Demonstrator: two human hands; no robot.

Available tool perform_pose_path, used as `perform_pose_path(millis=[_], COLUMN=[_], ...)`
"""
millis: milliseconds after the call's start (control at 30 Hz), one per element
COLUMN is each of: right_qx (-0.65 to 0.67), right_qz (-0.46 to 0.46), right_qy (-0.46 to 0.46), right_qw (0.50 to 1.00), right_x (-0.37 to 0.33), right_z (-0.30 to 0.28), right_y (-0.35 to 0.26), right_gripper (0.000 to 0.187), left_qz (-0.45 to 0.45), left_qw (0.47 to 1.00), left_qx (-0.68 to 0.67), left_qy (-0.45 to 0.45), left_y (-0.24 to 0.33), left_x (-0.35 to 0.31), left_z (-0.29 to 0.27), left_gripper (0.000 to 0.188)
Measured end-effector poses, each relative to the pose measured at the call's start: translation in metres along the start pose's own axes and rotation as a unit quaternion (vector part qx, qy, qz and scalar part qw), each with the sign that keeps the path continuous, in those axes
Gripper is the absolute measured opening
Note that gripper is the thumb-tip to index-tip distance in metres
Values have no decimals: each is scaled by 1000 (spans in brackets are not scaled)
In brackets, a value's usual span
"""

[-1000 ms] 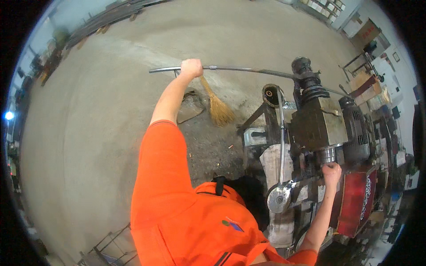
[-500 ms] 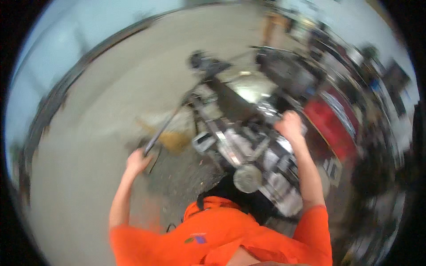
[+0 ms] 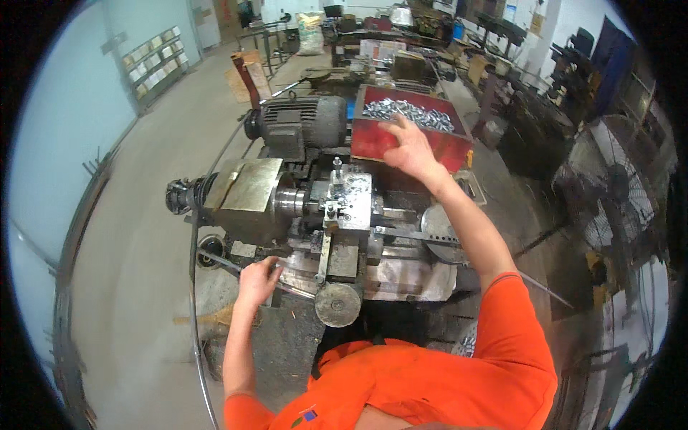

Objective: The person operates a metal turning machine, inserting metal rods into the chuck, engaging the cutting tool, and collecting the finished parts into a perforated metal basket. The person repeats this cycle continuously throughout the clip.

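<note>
My left hand (image 3: pixel 258 283) is at the near left of a small lathe-like machine, fingers curled over a slim metal lever (image 3: pixel 219 259) that runs past it. Over the front wall of a red metal bin (image 3: pixel 369 147) reaches my right hand (image 3: pixel 413 152), fingers apart and nothing visible in them. Many small shiny metal pieces (image 3: pixel 416 115) fill the bin. Between my hands lie the machine's tool block (image 3: pixel 350 197), its spindle (image 3: pixel 292 201) and the boxy headstock (image 3: pixel 244 188). A round metal disc (image 3: pixel 337 304) sits at the front, close to my body.
A ribbed electric motor (image 3: pixel 304 122) stands behind the headstock. A dark cable (image 3: pixel 193 287) hangs along the left side. At the right is a large caged fan (image 3: pixel 609 193). More machines and a white sack (image 3: pixel 310 34) are at the back.
The view has swung toward the right and steadied. My right hand has left the machine's right side, opened, and reached to the red bin. My left hand is now closer to the machine.
</note>
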State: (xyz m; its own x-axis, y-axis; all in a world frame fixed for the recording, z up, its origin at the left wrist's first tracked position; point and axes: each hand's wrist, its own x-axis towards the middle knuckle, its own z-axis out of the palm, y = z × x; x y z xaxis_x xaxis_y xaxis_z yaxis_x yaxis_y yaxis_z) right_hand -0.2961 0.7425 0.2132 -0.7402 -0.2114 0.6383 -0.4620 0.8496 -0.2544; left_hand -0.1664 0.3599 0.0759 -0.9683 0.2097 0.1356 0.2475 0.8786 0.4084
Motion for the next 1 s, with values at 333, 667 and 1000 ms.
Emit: perform_pose_path(millis=[333, 667, 1000], right_qx=[5, -161, -131], right_qz=[430, 596, 641], right_qy=[-86, -299, -296], right_qw=[899, 728, 696], right_x=[-318, -580, -592], right_z=[-113, -95, -20], right_y=[63, 29, 59], right_gripper=[40, 21, 26], left_qz=[-61, -55, -64], left_qw=[988, 980, 992], left_qx=[-51, -143, -67], left_qy=[-132, -129, -83], left_y=[-39, -47, -33], left_x=[29, 41, 37], left_z=[80, 87, 82], left_gripper=[33, 20, 26])
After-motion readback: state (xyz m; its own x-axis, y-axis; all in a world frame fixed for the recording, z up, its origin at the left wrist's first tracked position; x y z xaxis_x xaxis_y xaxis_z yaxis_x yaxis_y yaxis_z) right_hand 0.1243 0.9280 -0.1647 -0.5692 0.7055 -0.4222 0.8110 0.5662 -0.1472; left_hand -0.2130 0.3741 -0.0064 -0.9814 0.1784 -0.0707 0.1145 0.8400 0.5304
